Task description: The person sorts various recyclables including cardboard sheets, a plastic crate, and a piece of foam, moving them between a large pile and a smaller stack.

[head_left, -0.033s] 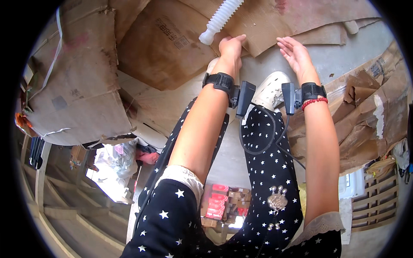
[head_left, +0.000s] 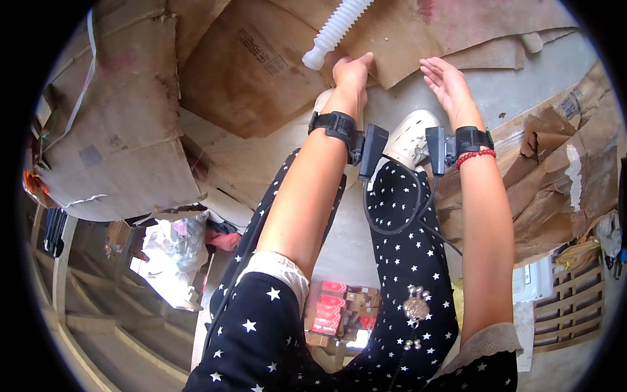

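Note:
My left hand (head_left: pixel 351 70) is over the edge of a brown cardboard sheet (head_left: pixel 418 46), just below the end of a white corrugated plastic hose (head_left: pixel 336 32). Its thumb sticks out to the right; the other fingers are bent away and mostly hidden, so a hold on the cardboard cannot be made out. Further right, my right hand (head_left: pixel 447 81) is held with fingers stretched out and palm turned inward. Nothing is in it, and it hovers near the cardboard's lower edge. Black straps with small devices (head_left: pixel 373 151) sit on both wrists, joined by a dark cable.
A large cardboard piece (head_left: pixel 117 130) stands at the left, and a darker flap (head_left: pixel 248 78) lies beside it. Torn, crumpled cardboard (head_left: pixel 542 157) covers the right side. A white plastic bag (head_left: pixel 173 248) and a slatted wooden piece (head_left: pixel 571 304) are lower down. My white shoe (head_left: pixel 413 134) is between the forearms.

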`<state>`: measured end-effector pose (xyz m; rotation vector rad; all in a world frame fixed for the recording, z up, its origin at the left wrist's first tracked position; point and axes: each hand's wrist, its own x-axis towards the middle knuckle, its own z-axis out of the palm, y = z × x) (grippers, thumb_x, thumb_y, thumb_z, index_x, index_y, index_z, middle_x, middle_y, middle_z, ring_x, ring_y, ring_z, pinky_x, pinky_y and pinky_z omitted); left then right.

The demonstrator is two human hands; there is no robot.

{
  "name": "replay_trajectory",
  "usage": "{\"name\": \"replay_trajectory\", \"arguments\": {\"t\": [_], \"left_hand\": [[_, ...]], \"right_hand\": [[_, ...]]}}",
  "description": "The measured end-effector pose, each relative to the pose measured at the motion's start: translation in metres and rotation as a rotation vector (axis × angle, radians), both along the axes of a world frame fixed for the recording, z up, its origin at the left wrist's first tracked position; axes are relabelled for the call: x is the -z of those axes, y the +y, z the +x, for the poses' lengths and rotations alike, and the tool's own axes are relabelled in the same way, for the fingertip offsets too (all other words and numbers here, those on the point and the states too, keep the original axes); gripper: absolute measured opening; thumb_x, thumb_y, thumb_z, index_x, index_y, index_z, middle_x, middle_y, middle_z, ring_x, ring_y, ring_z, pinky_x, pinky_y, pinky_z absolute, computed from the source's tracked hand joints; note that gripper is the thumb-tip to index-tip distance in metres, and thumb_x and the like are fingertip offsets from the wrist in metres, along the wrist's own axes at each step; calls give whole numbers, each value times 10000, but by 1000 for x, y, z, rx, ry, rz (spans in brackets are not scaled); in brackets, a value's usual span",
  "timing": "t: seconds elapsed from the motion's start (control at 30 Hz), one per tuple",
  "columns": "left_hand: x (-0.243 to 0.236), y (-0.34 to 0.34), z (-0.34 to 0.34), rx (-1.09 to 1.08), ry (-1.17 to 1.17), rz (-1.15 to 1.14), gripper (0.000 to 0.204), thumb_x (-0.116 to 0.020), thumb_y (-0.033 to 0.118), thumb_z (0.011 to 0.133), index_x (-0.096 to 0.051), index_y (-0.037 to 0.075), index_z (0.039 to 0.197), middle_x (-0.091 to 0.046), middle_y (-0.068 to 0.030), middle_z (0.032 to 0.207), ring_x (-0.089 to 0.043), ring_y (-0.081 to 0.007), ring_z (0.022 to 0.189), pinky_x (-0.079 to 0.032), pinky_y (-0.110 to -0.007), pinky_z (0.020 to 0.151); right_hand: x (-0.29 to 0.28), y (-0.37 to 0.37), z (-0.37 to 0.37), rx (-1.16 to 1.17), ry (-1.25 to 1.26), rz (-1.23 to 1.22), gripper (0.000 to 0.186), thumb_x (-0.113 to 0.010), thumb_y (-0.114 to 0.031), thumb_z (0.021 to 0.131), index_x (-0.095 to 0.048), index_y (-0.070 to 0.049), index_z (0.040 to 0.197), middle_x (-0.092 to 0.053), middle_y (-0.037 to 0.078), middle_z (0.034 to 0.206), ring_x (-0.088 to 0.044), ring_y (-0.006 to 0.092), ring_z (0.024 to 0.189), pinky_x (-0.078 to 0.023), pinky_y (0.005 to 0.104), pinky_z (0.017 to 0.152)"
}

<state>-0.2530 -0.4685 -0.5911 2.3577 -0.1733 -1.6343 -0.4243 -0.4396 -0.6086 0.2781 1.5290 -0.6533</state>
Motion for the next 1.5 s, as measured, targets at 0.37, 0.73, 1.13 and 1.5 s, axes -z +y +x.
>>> {"name": "replay_trajectory", "arguments": {"t": [0.37,0.73,1.13,1.5], "left_hand": [[-138,-30,-24,-52,325,-116,170,-651,114,701,-584,-28,767,-579,-81,792,-484,-149,754,-372,-299,724],[-417,-79,-84,98,470,-94,260,-608,279,743,-547,72,888,-526,-43,916,-430,-153,871,-295,-336,767],[-606,-42,-74,198,578,-86,378,-584,259,769,-505,-13,1019,-458,-138,1097,-353,-234,1065,-229,-373,918],[-699,-29,-112,189,691,-236,229,-557,189,775,-578,51,957,-559,-26,983,-457,-132,959,-288,-274,797]], "right_hand": [[-139,-12,-27,212,-124,-33,523,-642,-283,690,-454,-38,1113,-468,114,1119,-412,248,1060,-276,394,926],[-420,-71,-87,151,321,-491,40,-624,-57,658,-594,-34,645,-552,18,646,-484,91,615,-371,223,600],[-612,-12,-86,147,345,-598,133,-605,-31,665,-522,-78,572,-507,-22,607,-471,70,571,-360,209,548],[-719,-1,-121,153,449,-720,39,-616,-27,642,-577,-29,643,-559,12,656,-518,106,601,-399,225,588]]}}
